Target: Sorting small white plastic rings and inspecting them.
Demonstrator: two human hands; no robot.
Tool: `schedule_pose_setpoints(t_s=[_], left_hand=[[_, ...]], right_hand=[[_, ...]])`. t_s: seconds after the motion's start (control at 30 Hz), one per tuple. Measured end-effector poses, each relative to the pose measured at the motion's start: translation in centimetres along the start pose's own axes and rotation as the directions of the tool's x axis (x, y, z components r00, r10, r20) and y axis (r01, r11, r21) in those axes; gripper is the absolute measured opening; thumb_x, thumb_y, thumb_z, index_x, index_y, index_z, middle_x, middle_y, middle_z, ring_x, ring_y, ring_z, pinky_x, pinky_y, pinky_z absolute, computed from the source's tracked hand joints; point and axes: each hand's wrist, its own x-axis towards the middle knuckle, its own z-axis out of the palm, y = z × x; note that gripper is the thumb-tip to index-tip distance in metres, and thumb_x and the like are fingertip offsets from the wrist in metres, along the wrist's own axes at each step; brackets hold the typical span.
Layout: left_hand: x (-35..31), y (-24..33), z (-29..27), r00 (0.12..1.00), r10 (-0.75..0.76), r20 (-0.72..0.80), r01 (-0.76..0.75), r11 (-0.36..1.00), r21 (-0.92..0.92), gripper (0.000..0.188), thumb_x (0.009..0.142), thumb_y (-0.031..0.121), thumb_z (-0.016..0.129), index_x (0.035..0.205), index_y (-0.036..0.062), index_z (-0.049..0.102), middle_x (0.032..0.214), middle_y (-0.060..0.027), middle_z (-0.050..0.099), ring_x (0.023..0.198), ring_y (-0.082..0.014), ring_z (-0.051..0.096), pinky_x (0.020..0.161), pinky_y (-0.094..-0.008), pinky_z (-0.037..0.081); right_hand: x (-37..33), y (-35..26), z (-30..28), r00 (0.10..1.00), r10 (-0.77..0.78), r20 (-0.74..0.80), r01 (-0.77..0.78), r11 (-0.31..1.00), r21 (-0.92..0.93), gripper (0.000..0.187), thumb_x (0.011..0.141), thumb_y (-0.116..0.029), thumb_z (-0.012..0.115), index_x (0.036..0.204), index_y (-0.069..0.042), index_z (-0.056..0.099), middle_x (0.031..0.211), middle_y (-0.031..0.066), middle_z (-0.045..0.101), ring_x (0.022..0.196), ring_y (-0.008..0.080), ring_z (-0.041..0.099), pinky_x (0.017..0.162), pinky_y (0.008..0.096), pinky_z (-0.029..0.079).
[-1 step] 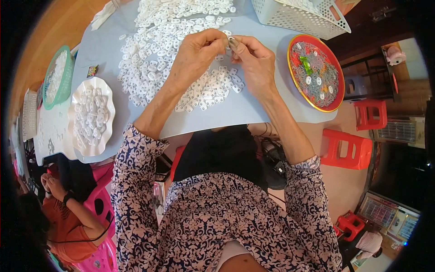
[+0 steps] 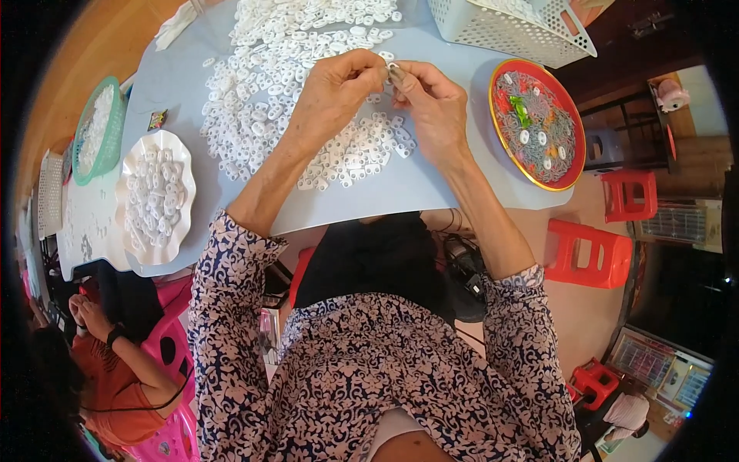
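Note:
My left hand (image 2: 335, 92) and my right hand (image 2: 435, 100) meet fingertip to fingertip above the far part of the table. Both are closed in a pinch, and a small white plastic piece (image 2: 392, 66) shows between them, largely covered by the fingers. Beneath my wrists spreads a wide heap of small white oval plastic pieces (image 2: 246, 115) with holes in them. To the right of my right hand is a red round tray (image 2: 494, 115) with a gold rim. It holds grey loops or cords (image 2: 550, 115), a few white pieces and a green wrapper (image 2: 519, 112).
A white wavy-edged dish (image 2: 132, 250) of white pieces stands at the left, beyond it a green basket (image 2: 115, 127). A perforated grey basket (image 2: 508, 42) is at the far right. Red stools (image 2: 589, 254) stand on the right. Another person in orange (image 2: 115, 369) sits at the lower left.

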Motion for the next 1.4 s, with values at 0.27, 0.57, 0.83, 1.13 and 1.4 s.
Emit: schedule_pose_setpoints(t_s=[0.27, 0.57, 0.83, 1.13, 1.4], left_hand=[[-0.2, 1.0, -1.1, 0.998, -0.052, 0.036, 0.042, 0.97, 0.239, 0.013, 0.087, 0.012, 0.057, 0.088, 0.0004, 0.061, 0.07, 0.0025, 0.053, 0.064, -0.0056, 0.045, 0.059, -0.0214, 0.038], [0.3, 0.1, -1.5, 0.998, -0.062, -0.031, 0.056, 0.981, -0.185, 0.017, 0.088, 0.015, 0.054, 0.086, 0.0008, 0.064, 0.071, -0.0023, 0.061, 0.067, -0.0082, 0.054, 0.064, -0.0221, 0.044], [0.4, -0.3, -2.2, 0.997, -0.077, -0.033, 0.073, 0.992, -0.103, 0.018, 0.088, 0.016, 0.054, 0.087, 0.0016, 0.063, 0.071, -0.0032, 0.062, 0.067, -0.0081, 0.055, 0.064, -0.0221, 0.045], [0.3, 0.6, -2.2, 0.992, -0.117, -0.045, 0.118, 0.993, 0.006, 0.019, 0.088, 0.015, 0.051, 0.087, -0.001, 0.061, 0.07, -0.0045, 0.061, 0.065, -0.0096, 0.053, 0.062, -0.0236, 0.044], [-0.1, 0.9, -2.2, 0.99, -0.139, -0.03, 0.139, 0.99, -0.002, 0.017, 0.089, 0.014, 0.049, 0.087, -0.0001, 0.059, 0.071, -0.0032, 0.058, 0.067, -0.0088, 0.052, 0.063, -0.0234, 0.044]], right_hand=[[1.0, -1.4, 0.0, 0.993, -0.065, 0.098, 0.089, 0.96, -0.265, 0.012, 0.087, -0.009, 0.061, 0.092, 0.001, 0.066, 0.072, 0.0001, 0.061, 0.063, 0.006, 0.052, 0.057, 0.0201, 0.045], [1.5, -1.9, 0.2, 0.993, -0.045, 0.111, 0.075, 0.956, -0.283, 0.014, 0.086, -0.011, 0.062, 0.085, 0.002, 0.065, 0.068, 0.0006, 0.061, 0.061, 0.0055, 0.054, 0.056, 0.02, 0.045], [3.0, -3.1, -0.8, 0.836, -0.051, 0.546, 0.529, 0.339, -0.778, 0.011, 0.076, -0.007, 0.059, 0.077, 0.002, 0.066, 0.072, 0.0259, 0.06, 0.067, 0.0393, 0.061, 0.063, 0.0419, 0.05], [3.1, -2.5, 0.5, 0.811, -0.047, 0.583, 0.583, 0.149, -0.799, 0.012, 0.074, -0.006, 0.057, 0.069, 0.005, 0.059, 0.069, 0.0235, 0.059, 0.069, 0.0392, 0.06, 0.064, 0.0467, 0.047], [2.4, -2.4, 0.0, 0.951, -0.031, 0.308, 0.247, 0.675, -0.695, 0.01, 0.073, -0.005, 0.062, 0.078, 0.005, 0.063, 0.066, 0.0093, 0.064, 0.06, 0.0151, 0.06, 0.057, 0.0286, 0.047]])
